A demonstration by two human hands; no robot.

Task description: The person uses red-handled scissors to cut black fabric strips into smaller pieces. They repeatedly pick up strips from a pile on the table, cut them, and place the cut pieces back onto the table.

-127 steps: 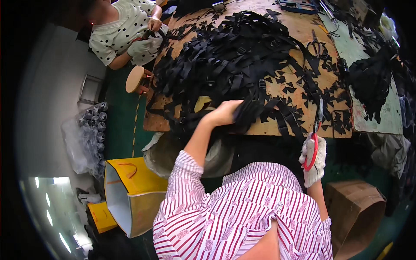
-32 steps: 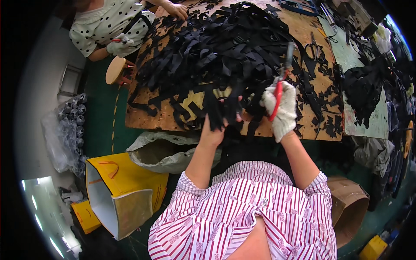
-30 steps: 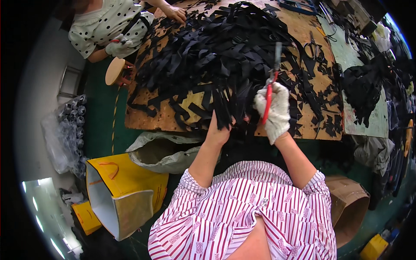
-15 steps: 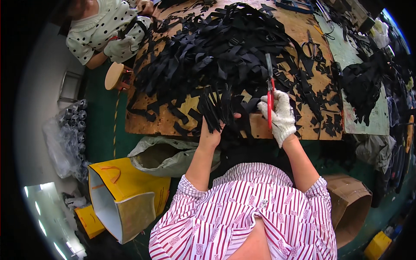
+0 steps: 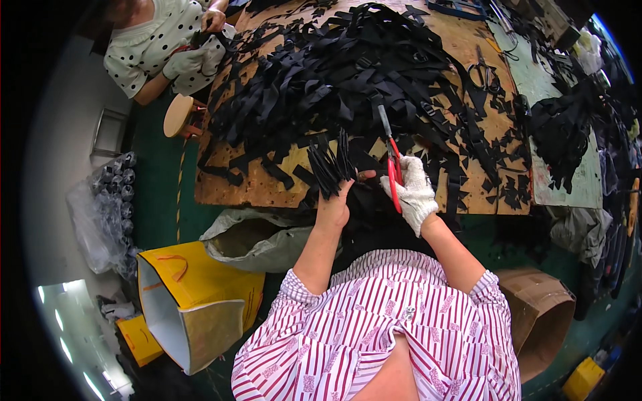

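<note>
My bare left hand is closed around a bundle of narrow black straps, whose ends fan upward above the near table edge. In my gloved right hand are red-handled scissors, gripped by the handles. Their long grey blades point up and to the left, apart from the bundle, and look closed together. Just beyond both hands lies a large heap of black straps, with a few buckles among them. More black strap hangs below my hands at the table edge, partly hidden.
The wooden table is strewn with black offcuts. Another pair of scissors lies at the right. Across the left corner, a co-worker handles black strap. A stool, grey sack, yellow bag and cardboard box stand around.
My right hand has moved left and slightly down, tilting the scissors' blades leftward. The strap bundle has shifted in my left hand, its ends more spread. The co-worker's hands have moved together.
</note>
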